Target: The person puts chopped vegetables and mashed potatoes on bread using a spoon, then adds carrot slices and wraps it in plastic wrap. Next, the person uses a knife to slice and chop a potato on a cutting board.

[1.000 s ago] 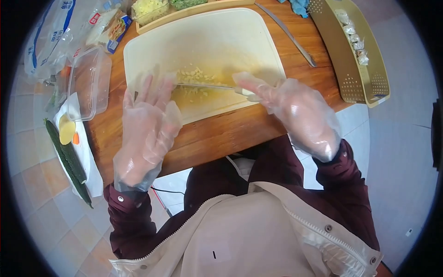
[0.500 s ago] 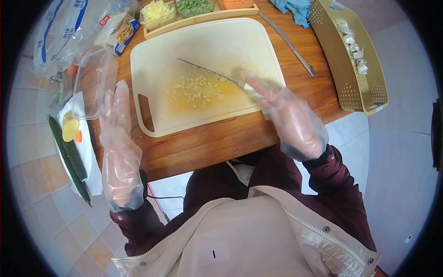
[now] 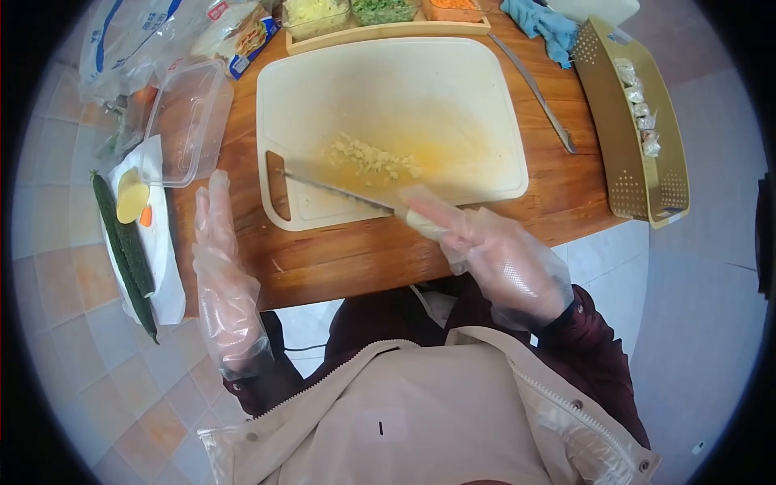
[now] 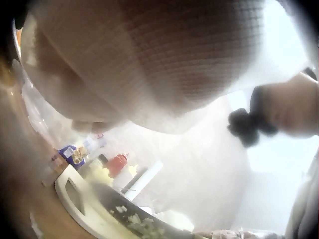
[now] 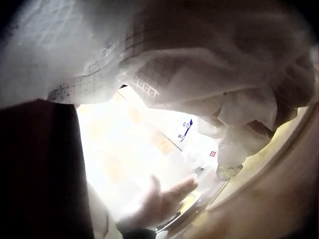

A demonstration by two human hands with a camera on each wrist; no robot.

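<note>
In the head view the right hand (image 3: 509, 263), in a clear plastic glove, grips the light handle of a knife (image 3: 343, 192). The blade lies across the front-left part of the cream cutting board (image 3: 404, 69), its tip near the handle slot. Behind the blade is a pile of pale chopped pieces (image 3: 372, 158) on a yellow-stained area. The gloved left hand (image 3: 229, 283) is left of the board with straight fingers, holding nothing. In the left wrist view, chopped pieces (image 4: 142, 224) show on the board beside the blade.
Left of the board are a clear plastic container (image 3: 190, 121), cucumbers (image 3: 121, 255) and a yellow piece (image 3: 132, 196) on white paper. Behind it stands a wooden tray (image 3: 388, 34) with filled dishes. To the right are another long blade (image 3: 533, 89), a blue cloth (image 3: 546, 31) and a basket (image 3: 602, 129).
The left hand has left the blade's tip and moved left, off the board. The right hand has brought the knife toward the board's front edge, and the chopped pieces are uncovered.
</note>
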